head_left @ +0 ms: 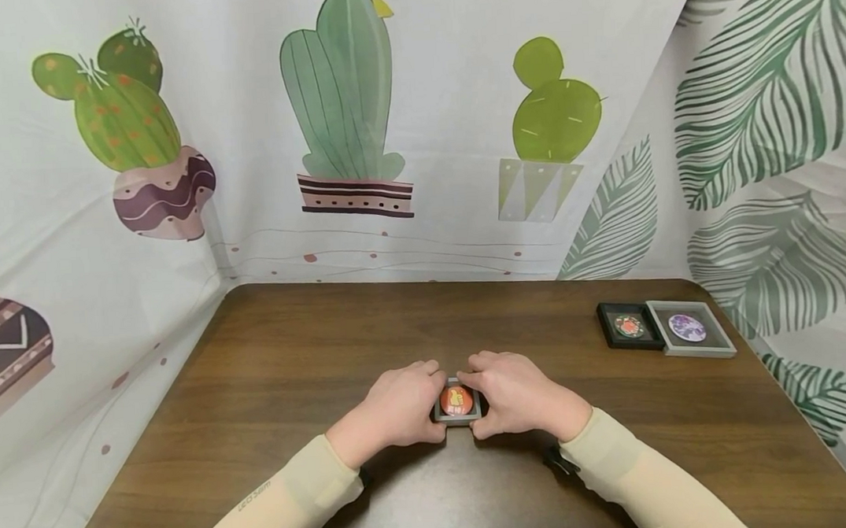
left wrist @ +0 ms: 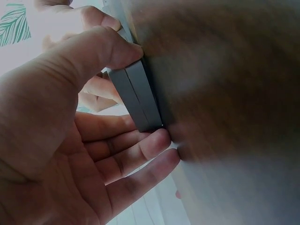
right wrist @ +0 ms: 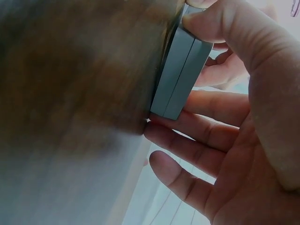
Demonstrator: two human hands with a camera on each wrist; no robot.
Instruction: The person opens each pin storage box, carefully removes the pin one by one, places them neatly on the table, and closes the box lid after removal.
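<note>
A small grey square display case (head_left: 459, 421) lies on the wooden table, with a round red badge (head_left: 456, 400) bearing a yellow figure inside. My left hand (head_left: 404, 403) grips its left side and my right hand (head_left: 517, 394) grips its right side. In the left wrist view, the thumb (left wrist: 126, 54) presses a near corner while the fingers reach round the far end. The right wrist view shows the thumb (right wrist: 206, 23) and fingers placed likewise. A thin seam runs along the middle of the case's side wall (right wrist: 177, 77).
At the table's right rear, a black display case (head_left: 605, 327) with a dark, red-centred disc touches a larger light grey case (head_left: 717, 334) with a purple-white disc. Cloth printed with cacti and leaves hangs behind the table (head_left: 369, 321) and at both sides.
</note>
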